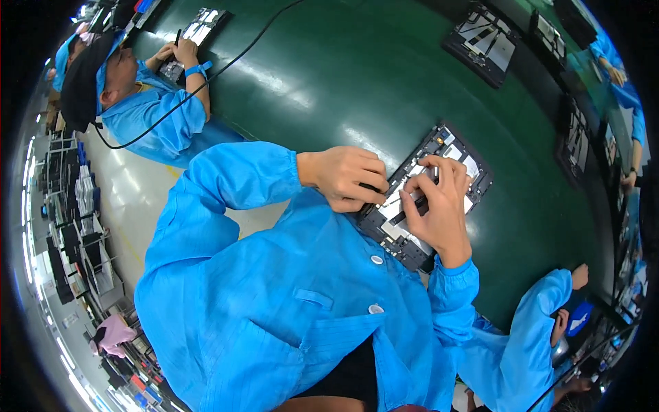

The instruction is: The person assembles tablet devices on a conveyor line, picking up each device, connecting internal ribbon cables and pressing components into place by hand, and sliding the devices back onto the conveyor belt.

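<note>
Two bare hands at work over one opened flat device, black-framed, with pale panels and dark parts inside, lying on green belt surface close to the body's edge. Left hand: curled into a loose fist, knuckles up, resting on the device's near-left edge; whether anything sits inside the curl, cannot tell. Right hand: fingers bent down onto the device's middle, tips pinching or pressing a small dark part there; exact grip hidden by the fingers themselves. Both forearms in bright blue smock sleeves, cuffs gathered at the wrists. Other items on the same green surface: second opened device well apart at the far side; third tray of parts at upper left, under the hands of a neighbouring person in blue smock and cap. Black cable running across the belt toward that person. Further blue-sleeved arm at lower right, hand near the belt's edge.
</note>
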The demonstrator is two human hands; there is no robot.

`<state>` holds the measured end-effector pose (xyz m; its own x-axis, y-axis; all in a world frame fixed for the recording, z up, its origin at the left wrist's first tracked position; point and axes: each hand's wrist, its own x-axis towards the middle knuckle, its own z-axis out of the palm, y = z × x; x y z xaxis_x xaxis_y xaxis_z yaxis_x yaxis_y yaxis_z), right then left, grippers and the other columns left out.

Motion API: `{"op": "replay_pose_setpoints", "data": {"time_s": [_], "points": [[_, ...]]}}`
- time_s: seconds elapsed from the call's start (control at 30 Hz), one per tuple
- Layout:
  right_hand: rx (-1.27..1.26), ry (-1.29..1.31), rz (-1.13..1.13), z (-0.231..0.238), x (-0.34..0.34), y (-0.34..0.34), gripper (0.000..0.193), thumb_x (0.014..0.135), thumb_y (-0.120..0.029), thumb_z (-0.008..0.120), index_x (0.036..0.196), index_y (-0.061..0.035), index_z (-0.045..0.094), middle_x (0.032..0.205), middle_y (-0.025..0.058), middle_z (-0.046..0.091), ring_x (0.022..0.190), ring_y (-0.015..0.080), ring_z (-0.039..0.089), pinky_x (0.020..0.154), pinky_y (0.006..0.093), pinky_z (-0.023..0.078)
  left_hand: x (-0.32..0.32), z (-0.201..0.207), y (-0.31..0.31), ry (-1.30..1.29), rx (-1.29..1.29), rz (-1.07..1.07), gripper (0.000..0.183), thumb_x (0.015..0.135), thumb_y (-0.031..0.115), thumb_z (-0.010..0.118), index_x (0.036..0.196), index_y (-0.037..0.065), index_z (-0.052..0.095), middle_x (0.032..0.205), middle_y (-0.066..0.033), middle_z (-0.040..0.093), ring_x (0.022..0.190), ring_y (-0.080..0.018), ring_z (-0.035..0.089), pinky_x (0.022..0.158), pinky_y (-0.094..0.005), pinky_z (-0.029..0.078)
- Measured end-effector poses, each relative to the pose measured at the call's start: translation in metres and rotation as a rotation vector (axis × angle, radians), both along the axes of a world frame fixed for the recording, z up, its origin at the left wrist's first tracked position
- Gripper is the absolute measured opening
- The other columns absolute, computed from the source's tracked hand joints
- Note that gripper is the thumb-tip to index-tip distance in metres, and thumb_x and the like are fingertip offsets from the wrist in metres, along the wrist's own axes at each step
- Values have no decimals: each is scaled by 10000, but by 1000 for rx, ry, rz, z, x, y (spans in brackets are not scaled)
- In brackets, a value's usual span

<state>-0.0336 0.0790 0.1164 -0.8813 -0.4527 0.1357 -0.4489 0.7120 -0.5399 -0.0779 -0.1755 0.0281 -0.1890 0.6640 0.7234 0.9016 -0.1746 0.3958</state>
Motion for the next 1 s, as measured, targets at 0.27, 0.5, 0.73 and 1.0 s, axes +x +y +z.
{"op": "replay_pose_setpoints", "data": {"time_s": [0.27, 0.5, 0.73, 1.0], "points": [[42, -32, 50, -2, 2, -2, 172, 821, -94, 845, 930, -77, 713, 1207, 100, 646, 1209, 355, 545, 944, 496, 407, -2, 0, 0, 31, -23, -1, 271, 774, 136, 723, 1010, 24, 795, 1045, -98, 743, 850, -271, 687, 643, -371, 526], [27, 10, 44, -2, 0, -6, 154, 849, -58, 814, 958, -68, 706, 1202, 108, 638, 1203, 369, 544, 962, 514, 418, -12, 2, 4, 180, -31, -36, 223, 757, 162, 747, 940, 35, 744, 969, -84, 696, 808, -248, 647, 644, -375, 515], [37, 45, 23, -10, -4, -9, 148, 843, -55, 815, 941, -72, 705, 1202, 94, 642, 1200, 364, 548, 956, 508, 425, -29, -7, 12, 318, -19, -142, 195, 866, 173, 732, 937, -9, 744, 976, -119, 710, 800, -235, 660, 671, -356, 535], [-23, 149, -32, -12, -11, -5, 136, 831, -42, 820, 919, -84, 725, 923, 53, 683, 1033, 295, 628, 899, 437, 437, -50, -4, 16, 332, -28, -144, 214, 863, 158, 732, 961, -31, 748, 989, -144, 707, 804, -253, 663, 688, -375, 557]]}}
